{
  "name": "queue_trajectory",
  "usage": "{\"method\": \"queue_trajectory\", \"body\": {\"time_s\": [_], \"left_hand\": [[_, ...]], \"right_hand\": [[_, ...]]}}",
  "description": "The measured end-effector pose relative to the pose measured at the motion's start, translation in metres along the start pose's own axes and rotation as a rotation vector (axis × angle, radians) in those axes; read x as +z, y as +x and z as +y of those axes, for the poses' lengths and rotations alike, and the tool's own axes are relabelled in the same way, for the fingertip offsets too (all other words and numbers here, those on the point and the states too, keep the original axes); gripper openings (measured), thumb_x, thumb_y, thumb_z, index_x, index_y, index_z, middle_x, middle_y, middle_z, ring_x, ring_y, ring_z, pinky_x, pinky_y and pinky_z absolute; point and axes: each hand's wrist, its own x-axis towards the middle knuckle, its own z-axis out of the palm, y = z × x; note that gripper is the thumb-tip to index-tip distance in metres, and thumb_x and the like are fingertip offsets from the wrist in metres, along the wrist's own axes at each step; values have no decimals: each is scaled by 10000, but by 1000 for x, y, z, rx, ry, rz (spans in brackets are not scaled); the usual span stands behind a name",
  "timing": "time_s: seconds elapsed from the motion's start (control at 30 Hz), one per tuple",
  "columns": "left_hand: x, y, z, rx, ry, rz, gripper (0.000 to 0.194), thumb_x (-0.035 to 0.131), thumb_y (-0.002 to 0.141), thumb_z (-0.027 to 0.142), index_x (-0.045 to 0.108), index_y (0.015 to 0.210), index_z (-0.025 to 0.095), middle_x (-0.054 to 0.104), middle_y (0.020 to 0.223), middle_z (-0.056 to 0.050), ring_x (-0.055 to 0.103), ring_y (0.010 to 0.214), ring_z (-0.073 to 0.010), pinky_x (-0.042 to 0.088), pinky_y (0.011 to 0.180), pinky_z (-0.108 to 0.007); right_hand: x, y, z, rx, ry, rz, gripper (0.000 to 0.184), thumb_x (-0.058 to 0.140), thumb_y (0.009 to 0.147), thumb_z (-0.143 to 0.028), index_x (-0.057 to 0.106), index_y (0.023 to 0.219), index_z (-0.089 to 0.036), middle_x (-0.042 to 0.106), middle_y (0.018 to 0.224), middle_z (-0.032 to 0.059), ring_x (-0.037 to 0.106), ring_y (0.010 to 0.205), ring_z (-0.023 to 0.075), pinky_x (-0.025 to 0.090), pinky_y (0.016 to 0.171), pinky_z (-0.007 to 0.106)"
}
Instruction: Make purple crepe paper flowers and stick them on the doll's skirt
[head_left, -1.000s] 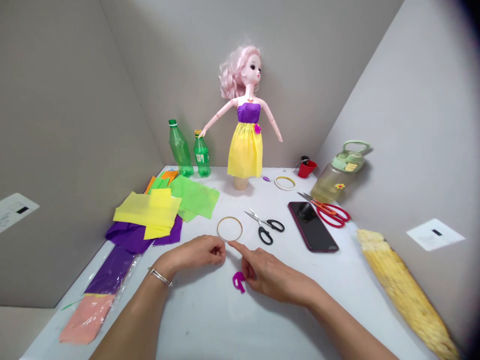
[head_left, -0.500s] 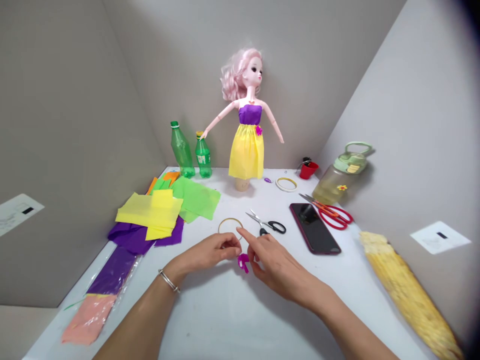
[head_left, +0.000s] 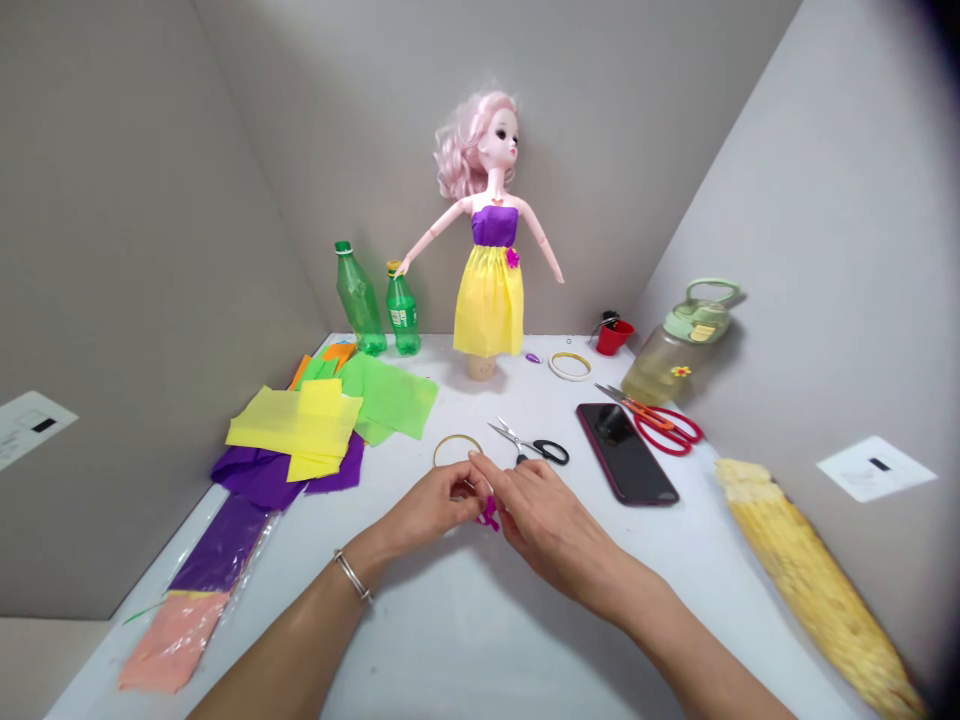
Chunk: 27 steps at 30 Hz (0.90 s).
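My left hand (head_left: 435,508), with a metal bangle at its wrist, pinches a small looped magenta strip (head_left: 490,514). My right hand (head_left: 547,515) meets it from the other side, fingers curled with the index finger stretched along the top. Most of the strip is hidden between the fingertips. Just beyond my hands lies a thin gold ring (head_left: 458,436), its near part covered. Small black-handled scissors (head_left: 551,451) rest open behind my right hand. Farther back stands a pink-haired doll (head_left: 491,300) in a purple and yellow dress with a magenta flower at the waist.
To the left are yellow, green and purple sheets (head_left: 300,425) and a plastic packet (head_left: 202,590). Two green bottles (head_left: 360,305) stand behind. On the right are a phone (head_left: 626,455), red-handled scissors (head_left: 667,430), a water bottle (head_left: 679,340) and a long yellow bundle (head_left: 810,580).
My hands have drawn closer together, and the right fingers now reach the magenta strip, which shows less than before. The view has shifted slightly.
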Motion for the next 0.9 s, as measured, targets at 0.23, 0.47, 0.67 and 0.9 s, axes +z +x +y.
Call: {"method": "queue_trajectory", "body": {"time_s": [0.23,0.47,0.67,0.9], "left_hand": [[-7,2,0,60,-158,132,281,712,773,396,556,781,163,583,798,-6,595,745,-133,506,775,-304],[-7,0,1,116,-241,179,297,706,788,423,569,809,160,610,856,-27,623,794,-148,528,834,-340],[-4,-1,-1,161,-243,174,249,690,809,381,583,837,158,603,870,-18,619,798,-142,535,849,-356],[-2,-1,0,187,-214,159,220,668,834,355,582,855,153,589,861,-16,610,803,-142,530,829,-330]], "right_hand": [[-16,5,-5,332,493,195,425,531,912,-202,486,1332,-248,635,989,60,586,904,210,478,847,372],[-20,13,-5,685,982,145,211,597,855,-365,692,934,-194,665,809,27,605,784,184,474,712,286],[-20,12,-7,649,951,120,174,580,874,-322,696,908,-197,679,845,25,585,795,176,446,755,289],[-20,12,-10,602,854,126,134,564,891,-265,681,861,-205,654,830,6,554,763,157,434,736,276]]}}
